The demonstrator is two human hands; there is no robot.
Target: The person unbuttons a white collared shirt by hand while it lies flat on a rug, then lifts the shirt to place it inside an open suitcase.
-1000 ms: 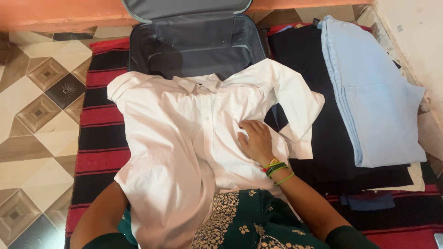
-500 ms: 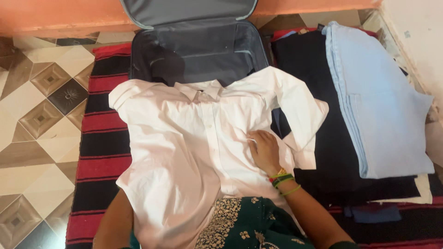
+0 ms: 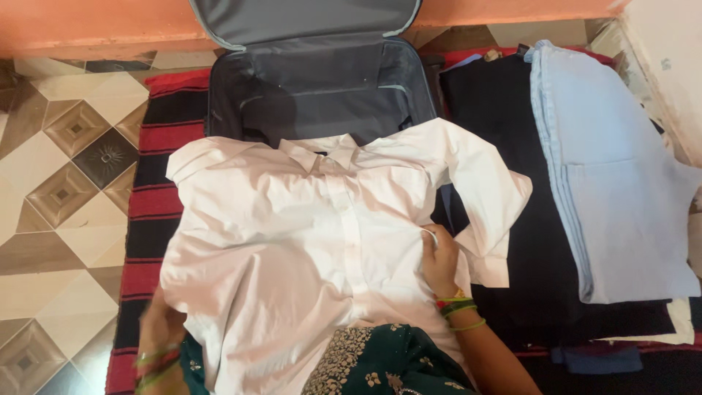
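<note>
A red-and-black striped woven mat (image 3: 157, 212) covers part of the tiled floor (image 3: 51, 183) with its brown diamond pattern. On the mat lie an open dark grey fabric suitcase (image 3: 322, 88), a spread white cotton shirt (image 3: 307, 241), and a stack of dark folded clothes (image 3: 526, 219).

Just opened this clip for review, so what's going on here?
A person sits on a striped mat with a white shirt spread face up over their lap. The right hand presses on the shirt's side near the folded sleeve; the left hand, blurred, is at its lower left edge. An open dark suitcase lies beyond the collar, folded light blue trousers and dark clothes alongside.
</note>
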